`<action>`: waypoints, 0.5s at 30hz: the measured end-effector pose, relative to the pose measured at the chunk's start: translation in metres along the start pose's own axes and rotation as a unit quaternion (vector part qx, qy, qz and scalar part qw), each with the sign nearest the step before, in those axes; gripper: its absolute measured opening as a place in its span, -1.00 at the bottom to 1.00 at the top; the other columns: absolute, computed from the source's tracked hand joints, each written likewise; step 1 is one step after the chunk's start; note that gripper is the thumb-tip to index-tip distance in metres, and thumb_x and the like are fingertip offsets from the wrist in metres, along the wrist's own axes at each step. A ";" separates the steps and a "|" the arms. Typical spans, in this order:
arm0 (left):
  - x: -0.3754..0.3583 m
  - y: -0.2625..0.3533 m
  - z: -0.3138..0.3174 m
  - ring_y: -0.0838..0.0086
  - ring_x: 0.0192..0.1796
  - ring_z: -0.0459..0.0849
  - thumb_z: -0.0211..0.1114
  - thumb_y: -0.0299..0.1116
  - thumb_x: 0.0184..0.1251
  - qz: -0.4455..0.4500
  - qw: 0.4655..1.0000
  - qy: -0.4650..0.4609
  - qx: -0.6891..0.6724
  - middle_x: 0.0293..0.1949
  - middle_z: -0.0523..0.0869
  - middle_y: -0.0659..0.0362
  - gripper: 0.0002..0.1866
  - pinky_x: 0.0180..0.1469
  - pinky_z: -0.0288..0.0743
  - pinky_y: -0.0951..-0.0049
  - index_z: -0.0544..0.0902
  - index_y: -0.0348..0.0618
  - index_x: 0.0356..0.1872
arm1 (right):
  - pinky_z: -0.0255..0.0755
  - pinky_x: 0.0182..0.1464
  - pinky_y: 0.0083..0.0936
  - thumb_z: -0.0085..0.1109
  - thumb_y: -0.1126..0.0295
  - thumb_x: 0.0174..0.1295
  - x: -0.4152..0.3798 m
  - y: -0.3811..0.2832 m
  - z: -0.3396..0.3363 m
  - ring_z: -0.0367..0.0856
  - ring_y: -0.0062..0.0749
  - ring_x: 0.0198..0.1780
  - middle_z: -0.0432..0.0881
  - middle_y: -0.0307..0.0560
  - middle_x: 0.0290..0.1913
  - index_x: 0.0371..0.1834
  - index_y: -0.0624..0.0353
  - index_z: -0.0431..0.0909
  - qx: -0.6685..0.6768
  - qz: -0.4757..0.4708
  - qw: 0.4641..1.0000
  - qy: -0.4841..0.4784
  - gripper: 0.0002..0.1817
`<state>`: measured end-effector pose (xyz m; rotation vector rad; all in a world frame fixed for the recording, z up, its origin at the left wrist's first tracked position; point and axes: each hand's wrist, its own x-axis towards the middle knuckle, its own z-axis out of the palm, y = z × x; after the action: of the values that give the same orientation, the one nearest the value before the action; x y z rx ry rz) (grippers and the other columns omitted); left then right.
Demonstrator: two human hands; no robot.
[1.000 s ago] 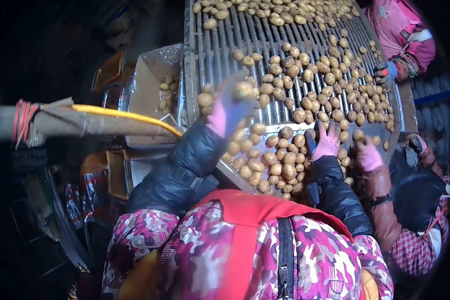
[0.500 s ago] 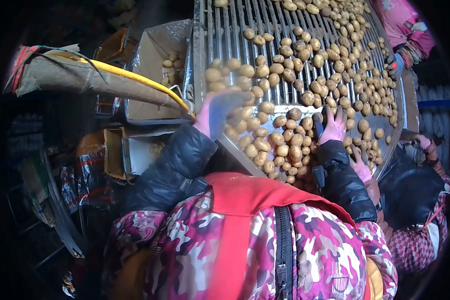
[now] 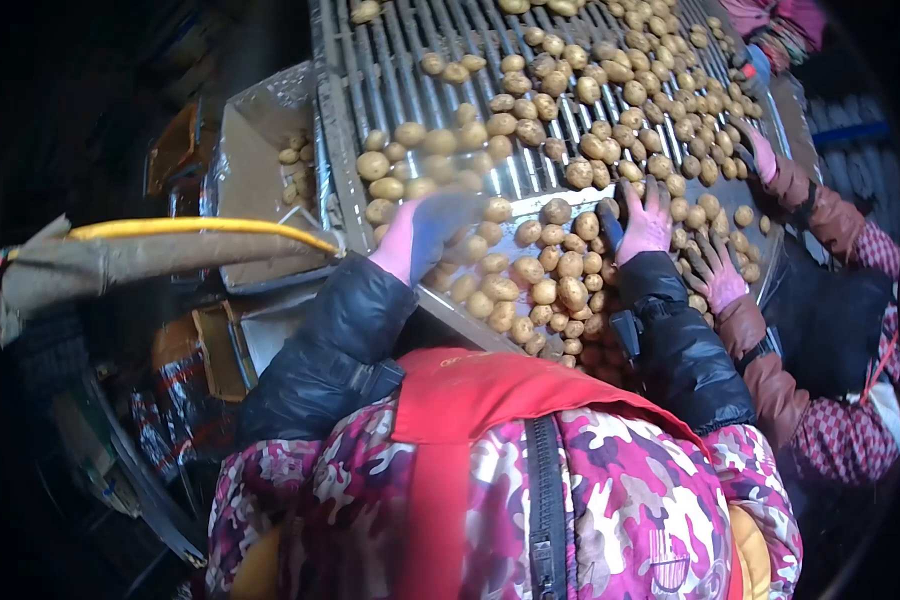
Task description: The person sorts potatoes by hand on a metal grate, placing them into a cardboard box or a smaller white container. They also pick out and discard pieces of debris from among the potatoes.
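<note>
Here, my left hand [image 3: 438, 235] blurs, grip unclear; my right [image 3: 646, 222] spreads, ungripping; sweeping potatoes [image 3: 572, 292] hastily could bruise them.

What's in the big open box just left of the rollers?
A small heap of potatoes shows inside the box, against the side nearest the rollers. The pole crosses the near end, hiding that part; whatever lies beneath the potatoes can't be seen.
</note>
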<state>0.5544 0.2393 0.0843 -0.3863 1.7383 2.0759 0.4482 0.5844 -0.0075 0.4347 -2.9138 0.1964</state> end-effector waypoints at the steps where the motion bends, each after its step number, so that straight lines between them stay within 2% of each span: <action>1: 0.004 0.003 0.005 0.58 -0.16 0.71 0.18 -0.15 0.65 -0.018 1.000 -0.001 0.001 0.05 0.74 0.23 -0.61 -0.19 0.68 0.57 0.67 -0.11 0.30 | 0.15 0.58 0.13 0.26 -0.12 0.42 0.000 0.002 0.000 0.16 0.31 0.62 0.29 0.27 0.59 0.50 -0.09 0.51 0.005 0.001 1.000 0.004 -0.34; 2: 0.007 0.006 0.009 0.61 -0.17 0.71 0.19 -0.13 0.65 -0.036 0.999 0.002 0.003 0.03 0.75 0.24 -0.61 -0.22 0.66 0.59 0.68 -0.08 0.30 | 0.15 0.58 0.13 0.26 -0.12 0.42 0.000 0.001 -0.001 0.15 0.31 0.63 0.29 0.27 0.59 0.51 -0.09 0.51 0.012 -0.001 1.000 0.010 -0.34; 4: 0.014 0.007 0.013 0.61 -0.22 0.69 0.15 0.01 0.66 -0.017 1.000 0.005 -0.010 -0.04 0.75 0.23 -0.56 -0.28 0.62 0.54 0.66 0.00 0.31 | 0.14 0.59 0.13 0.27 -0.13 0.40 0.000 -0.001 -0.001 0.14 0.31 0.63 0.28 0.26 0.60 0.51 -0.11 0.50 0.011 0.010 1.000 -0.008 -0.32; 6: 0.029 0.010 0.032 0.59 -0.21 0.68 0.12 0.09 0.66 0.004 0.998 0.046 -0.045 -0.05 0.74 0.21 -0.51 -0.31 0.61 0.52 0.63 0.00 0.33 | 0.13 0.60 0.13 0.27 -0.13 0.40 0.001 -0.001 -0.003 0.14 0.31 0.64 0.27 0.26 0.61 0.51 -0.11 0.51 0.008 0.022 0.999 -0.027 -0.32; 8: 0.059 0.025 0.033 0.36 -0.06 0.79 0.20 -0.04 0.64 -0.054 0.993 0.089 -0.052 0.07 0.67 0.11 -0.49 -0.09 0.71 0.42 0.58 -0.23 0.35 | 0.09 0.63 0.14 0.28 -0.15 0.39 -0.001 0.006 0.008 0.13 0.31 0.65 0.25 0.23 0.63 0.51 -0.14 0.52 0.030 0.020 0.999 -0.004 -0.32; 9: 0.054 0.038 0.036 0.28 0.10 0.74 0.26 -0.04 0.61 0.023 0.996 0.081 -0.017 0.15 0.66 0.06 -0.44 0.08 0.68 0.37 0.54 -0.22 0.41 | 0.08 0.63 0.13 0.29 -0.15 0.39 -0.002 0.008 0.009 0.12 0.31 0.65 0.25 0.23 0.63 0.51 -0.13 0.51 0.040 0.024 0.999 -0.010 -0.32; 10: 0.057 0.038 0.028 0.21 0.23 0.68 0.32 -0.04 0.56 0.111 0.983 0.117 0.083 0.24 0.63 0.00 -0.39 0.22 0.61 0.32 0.50 -0.21 0.45 | 0.08 0.63 0.13 0.29 -0.15 0.38 -0.003 0.010 0.011 0.12 0.32 0.65 0.25 0.23 0.63 0.51 -0.13 0.51 0.051 0.030 0.998 -0.014 -0.31; 11: 0.060 0.037 0.019 0.14 0.36 0.62 0.38 -0.04 0.51 0.190 0.949 0.171 0.186 0.33 0.60 -0.05 -0.32 0.36 0.55 0.28 0.46 -0.19 0.50 | 0.06 0.65 0.12 0.31 -0.15 0.37 -0.003 0.012 0.014 0.11 0.31 0.66 0.25 0.25 0.64 0.51 -0.05 0.50 0.076 0.049 0.996 -0.020 -0.28; 12: 0.068 0.025 0.003 0.06 0.46 0.54 0.45 -0.04 0.45 0.277 0.858 0.262 0.345 0.42 0.56 -0.12 -0.25 0.47 0.45 0.25 0.43 -0.15 0.54 | 0.22 0.54 0.13 0.33 -0.12 0.37 -0.008 0.013 0.019 0.32 0.32 0.53 0.41 0.25 0.52 0.45 0.07 0.52 0.098 0.048 0.993 0.048 -0.30; 14: 0.059 0.013 -0.034 -0.07 0.57 0.39 0.40 0.10 0.43 0.203 0.729 0.292 0.585 0.55 0.41 -0.21 -0.17 0.59 0.27 0.01 0.35 0.01 0.62 | 0.40 0.32 0.10 0.38 0.06 0.28 -0.022 -0.018 -0.010 0.53 0.29 0.27 0.57 0.25 0.26 0.24 0.14 0.61 0.134 0.055 0.987 0.062 -0.45; 15: 0.058 0.000 -0.045 -0.09 0.59 0.35 0.35 0.19 0.43 0.139 0.700 0.313 0.627 0.56 0.39 -0.17 -0.18 0.57 0.24 -0.12 0.36 0.09 0.61 | 0.43 0.23 0.07 0.38 0.14 0.21 -0.032 -0.043 -0.035 0.56 0.27 0.15 0.59 0.24 0.15 0.13 0.13 0.62 0.160 0.004 0.987 -0.020 -0.52</action>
<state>0.5009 0.2028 0.0497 -0.3818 3.2376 0.3766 0.4970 0.5577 0.0241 0.4781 -2.9294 0.6704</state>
